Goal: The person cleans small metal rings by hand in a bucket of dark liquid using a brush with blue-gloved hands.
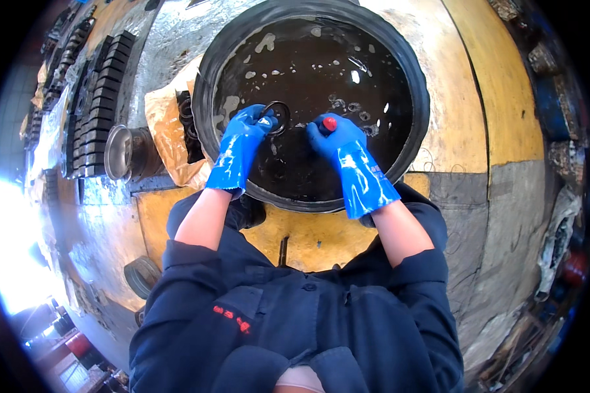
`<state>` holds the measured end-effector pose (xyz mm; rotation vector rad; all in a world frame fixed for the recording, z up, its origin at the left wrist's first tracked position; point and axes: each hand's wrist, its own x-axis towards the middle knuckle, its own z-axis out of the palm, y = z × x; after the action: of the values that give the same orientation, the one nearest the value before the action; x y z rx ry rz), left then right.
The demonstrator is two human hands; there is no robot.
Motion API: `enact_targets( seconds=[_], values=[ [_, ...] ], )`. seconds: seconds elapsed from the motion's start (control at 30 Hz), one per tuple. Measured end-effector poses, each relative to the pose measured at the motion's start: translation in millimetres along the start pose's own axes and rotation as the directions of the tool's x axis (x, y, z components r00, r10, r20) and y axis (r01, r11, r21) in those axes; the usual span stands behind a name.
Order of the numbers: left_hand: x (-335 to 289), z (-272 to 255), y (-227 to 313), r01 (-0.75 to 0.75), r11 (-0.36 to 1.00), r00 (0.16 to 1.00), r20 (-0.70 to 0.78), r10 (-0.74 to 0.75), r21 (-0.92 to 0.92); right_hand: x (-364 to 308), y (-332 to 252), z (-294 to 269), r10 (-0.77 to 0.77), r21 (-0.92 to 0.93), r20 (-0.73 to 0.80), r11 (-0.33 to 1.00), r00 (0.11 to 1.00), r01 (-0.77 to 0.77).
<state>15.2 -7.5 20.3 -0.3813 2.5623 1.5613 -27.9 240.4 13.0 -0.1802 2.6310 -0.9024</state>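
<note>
A large round black tub [421, 108] of dark liquid stands before me, with pale foam patches on the surface. Over its left part, my left hand [246, 131], in a long blue rubber glove, is closed on a thin black ring [287, 118] held just above the liquid. My right hand [343, 141], gloved alike, is wrapped round a tool handle with a red end [329, 123] pointing up. The tool's lower part is hidden by the hand, so its kind does not show. The two hands are a short gap apart.
Left of the tub lies an open brown paper bag [160, 118] with black rings inside. Beside it is a metal cylinder [118, 154], then a row of black ridged blocks [105, 98]. A ring-shaped part [141, 276] rests on the floor at lower left. Clutter lines the right edge.
</note>
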Motion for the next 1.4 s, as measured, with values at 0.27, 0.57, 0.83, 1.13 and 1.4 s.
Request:
enact_targets(
  seconds=[0.27, 0.57, 0.83, 1.13, 1.4],
  values=[
    [-3, 13, 0, -0.077, 0.995, 0.996, 0.042, 0.079, -0.059, -9, -29, -5, -0.322, 0.006, -0.136, 0.946, 0.937, 0.325],
    [-11, 12, 7, 0.053, 0.944, 0.999, 0.022, -0.048, -0.326, -14, -5, -1, -0.061, 0.925, 0.338, 0.208, 0.939, -0.319],
    [-7, 1, 5, 0.22, 0.868, 0.972, 0.029, -0.231, -0.446, 2, 11, 10, -0.164, -0.178, -0.123, 0.974, 0.979, 0.141],
    [-12, 5, 14, 0.069, 0.957, 0.995, 0.087, -0.046, -0.281, -7, -23, -2, -0.525, 0.026, -0.386, 0.816, 0.759, 0.578],
    [-14, 11, 15, 0.012, 0.949, 0.999, 0.037, -0.001, -0.314, 0, -7, 4, 0.042, 0.673, 0.142, 0.728, 0.989, -0.128]
  ],
)
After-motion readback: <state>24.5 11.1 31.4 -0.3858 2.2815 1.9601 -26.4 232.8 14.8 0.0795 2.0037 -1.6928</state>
